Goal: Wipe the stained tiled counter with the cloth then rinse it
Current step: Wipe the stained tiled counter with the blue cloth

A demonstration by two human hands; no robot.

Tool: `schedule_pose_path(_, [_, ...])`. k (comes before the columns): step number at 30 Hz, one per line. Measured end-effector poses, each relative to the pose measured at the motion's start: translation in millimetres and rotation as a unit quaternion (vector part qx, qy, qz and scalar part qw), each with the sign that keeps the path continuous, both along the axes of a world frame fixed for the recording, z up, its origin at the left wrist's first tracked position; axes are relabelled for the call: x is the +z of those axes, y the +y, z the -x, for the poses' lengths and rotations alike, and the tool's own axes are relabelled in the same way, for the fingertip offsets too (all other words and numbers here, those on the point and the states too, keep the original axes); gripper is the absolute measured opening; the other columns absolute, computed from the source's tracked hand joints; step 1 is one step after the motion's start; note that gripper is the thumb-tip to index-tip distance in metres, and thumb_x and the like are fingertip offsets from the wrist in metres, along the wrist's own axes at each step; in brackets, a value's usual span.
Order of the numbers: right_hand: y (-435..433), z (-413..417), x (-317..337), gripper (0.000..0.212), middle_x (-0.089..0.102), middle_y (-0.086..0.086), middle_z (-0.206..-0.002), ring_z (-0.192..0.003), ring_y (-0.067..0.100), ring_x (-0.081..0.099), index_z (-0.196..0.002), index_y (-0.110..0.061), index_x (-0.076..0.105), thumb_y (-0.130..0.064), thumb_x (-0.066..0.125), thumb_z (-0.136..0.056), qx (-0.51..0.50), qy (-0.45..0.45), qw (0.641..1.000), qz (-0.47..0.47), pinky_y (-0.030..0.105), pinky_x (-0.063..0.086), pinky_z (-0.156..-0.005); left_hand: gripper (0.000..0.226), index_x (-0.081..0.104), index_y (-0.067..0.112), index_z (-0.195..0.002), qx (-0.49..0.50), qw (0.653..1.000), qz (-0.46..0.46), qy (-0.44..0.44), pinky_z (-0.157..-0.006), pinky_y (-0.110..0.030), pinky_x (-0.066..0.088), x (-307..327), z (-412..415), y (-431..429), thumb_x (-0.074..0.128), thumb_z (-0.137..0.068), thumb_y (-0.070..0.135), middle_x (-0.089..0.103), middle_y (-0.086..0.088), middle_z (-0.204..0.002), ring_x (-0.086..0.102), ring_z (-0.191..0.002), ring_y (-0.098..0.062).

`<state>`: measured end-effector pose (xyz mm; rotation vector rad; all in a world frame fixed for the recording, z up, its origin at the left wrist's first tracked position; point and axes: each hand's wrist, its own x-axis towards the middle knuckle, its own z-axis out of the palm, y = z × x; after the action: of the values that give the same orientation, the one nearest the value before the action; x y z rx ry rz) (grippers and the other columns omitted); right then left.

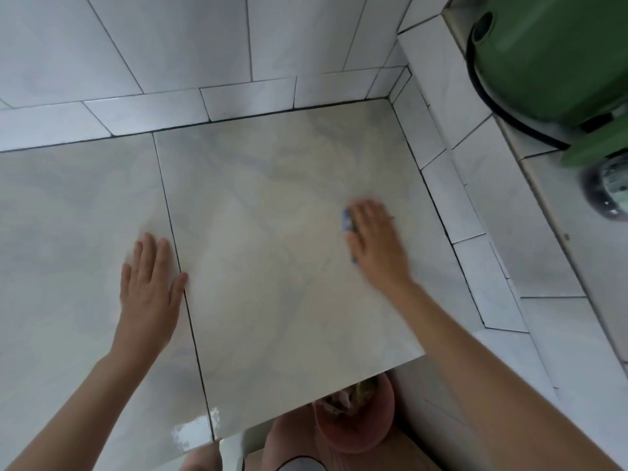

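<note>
Hands flat on the counter [272, 300]: left hand [149, 283] resting, right hand [377, 246] pressing the cloth [347, 220].

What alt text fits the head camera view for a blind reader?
A person's right hand presses a blue cloth flat on a pale tiled counter, while the left hand rests open beside a grout line. A green object stands at the upper right.

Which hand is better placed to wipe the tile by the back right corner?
Right. The right hand lies flat on the blue cloth on that tile. The left hand rests bare on the counter at the grout line, farther away and without a cloth.
</note>
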<state>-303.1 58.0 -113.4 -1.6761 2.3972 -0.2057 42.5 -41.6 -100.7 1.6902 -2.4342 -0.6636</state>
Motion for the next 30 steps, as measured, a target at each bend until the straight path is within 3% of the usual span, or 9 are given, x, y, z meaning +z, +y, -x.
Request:
schedule_pose_path(2, [22, 50, 7, 0.064, 0.033, 0.017, -0.149, -0.141, 0.031, 0.026, -0.141, -0.005, 0.036, -0.046, 0.016, -0.097, -0.073, 0.024, 0.997, -0.026, 0.036, 0.013, -0.117, 0.059, 0.015, 0.008, -0.147, -0.002, 1.0, 0.0, -0.001, -0.113, -0.033, -0.003, 0, 0, 0, 0.04, -0.096, 0.022, 0.003, -0.01, -0.156, -0.003, -0.143, -0.018])
schedule_pose_path(6, [51, 70, 11, 0.069, 0.011, 0.008, -0.158, -0.146, 0.02, 0.005, -0.149, -0.008, 0.015, -0.048, 0.005, -0.094, -0.101, 0.037, 0.993, -0.05, 0.025, 0.0, -0.117, 0.059, 0.014, 0.008, -0.147, -0.004, 1.0, -0.001, 0.002, -0.113, -0.032, -0.004, 0, 1, 1, 0.039, -0.096, 0.022, 0.002, -0.009, -0.156, -0.004, -0.143, -0.017])
schedule_pose_path(12, [34, 32, 5, 0.06, 0.013, 0.015, -0.156, -0.145, 0.03, 0.007, -0.148, -0.005, 0.015, -0.036, 0.01, -0.097, -0.186, 0.042, 0.982, -0.011, 0.039, 0.007, -0.119, 0.058, 0.016, 0.006, -0.147, 0.0, 1.0, -0.001, 0.004, -0.114, -0.038, -0.001, 1, 3, 2, 0.04, -0.096, 0.02, 0.004, -0.012, -0.156, -0.002, -0.143, -0.02])
schedule_pose_path(15, [-4, 6, -1, 0.057, 0.031, 0.025, -0.148, -0.139, 0.039, 0.026, -0.141, 0.004, 0.032, -0.028, 0.016, -0.097, -0.11, 0.045, 0.993, -0.005, 0.045, 0.012, -0.117, 0.057, 0.017, 0.005, -0.147, 0.003, 1.0, -0.001, 0.002, -0.114, -0.04, 0.001, 0, 3, 1, 0.04, -0.096, 0.02, 0.005, -0.013, -0.155, 0.0, -0.143, -0.023])
schedule_pose_path(19, [-59, -72, -9, 0.051, 0.047, 0.019, -0.14, -0.13, 0.035, 0.043, -0.134, -0.003, 0.048, -0.03, 0.031, -0.094, -0.017, 0.008, 0.998, 0.056, 0.043, 0.025, -0.112, 0.057, 0.02, 0.004, -0.146, 0.005, 1.0, 0.002, 0.0, -0.113, -0.043, 0.005, -2, 2, 0, 0.043, -0.095, 0.018, 0.008, -0.015, -0.155, 0.004, -0.143, -0.027])
schedule_pose_path(22, [-65, -135, -2, 0.052, 0.044, 0.012, -0.144, -0.134, 0.03, 0.039, -0.137, -0.01, 0.046, -0.034, 0.032, -0.093, 0.1, -0.011, 0.992, 0.071, 0.04, 0.025, -0.113, 0.057, 0.021, 0.006, -0.146, 0.013, 1.0, -0.002, 0.001, -0.114, -0.043, 0.006, -2, 2, 0, 0.045, -0.095, 0.018, 0.008, -0.013, -0.155, 0.003, -0.143, -0.025])
schedule_pose_path(25, [-53, -134, -1, 0.052, 0.041, 0.008, -0.147, -0.137, 0.025, 0.036, -0.139, -0.013, 0.043, -0.038, 0.032, -0.094, 0.197, -0.019, 0.978, 0.068, 0.036, 0.019, -0.115, 0.058, 0.022, 0.008, -0.146, 0.007, 1.0, 0.005, 0.0, -0.114, -0.042, 0.005, 1, 3, -3, 0.045, -0.095, 0.019, 0.007, -0.01, -0.156, 0.003, -0.143, -0.022])
schedule_pose_path(27, [-51, -102, -2, 0.05, 0.045, 0.01, -0.143, -0.134, 0.028, 0.04, -0.136, -0.013, 0.048, -0.037, 0.035, -0.094, 0.19, -0.019, 0.978, 0.077, 0.036, 0.018, -0.113, 0.058, 0.018, 0.011, -0.147, -0.003, 1.0, 0.012, 0.003, -0.114, -0.034, -0.002, 2, 5, -10, 0.041, -0.095, 0.023, 0.004, -0.007, -0.156, 0.0, -0.143, -0.017])
schedule_pose_path(30, [-54, -16, -1, 0.055, 0.041, 0.013, -0.146, -0.137, 0.031, 0.033, -0.138, -0.011, 0.045, -0.039, 0.027, -0.094, 0.057, 0.004, 0.998, 0.038, 0.034, 0.012, -0.113, 0.059, 0.016, 0.013, -0.148, -0.013, 1.0, 0.021, 0.0, -0.11, -0.023, -0.01, 3, 10, -26, 0.039, -0.096, 0.026, 0.002, -0.005, -0.156, -0.001, -0.144, -0.017])
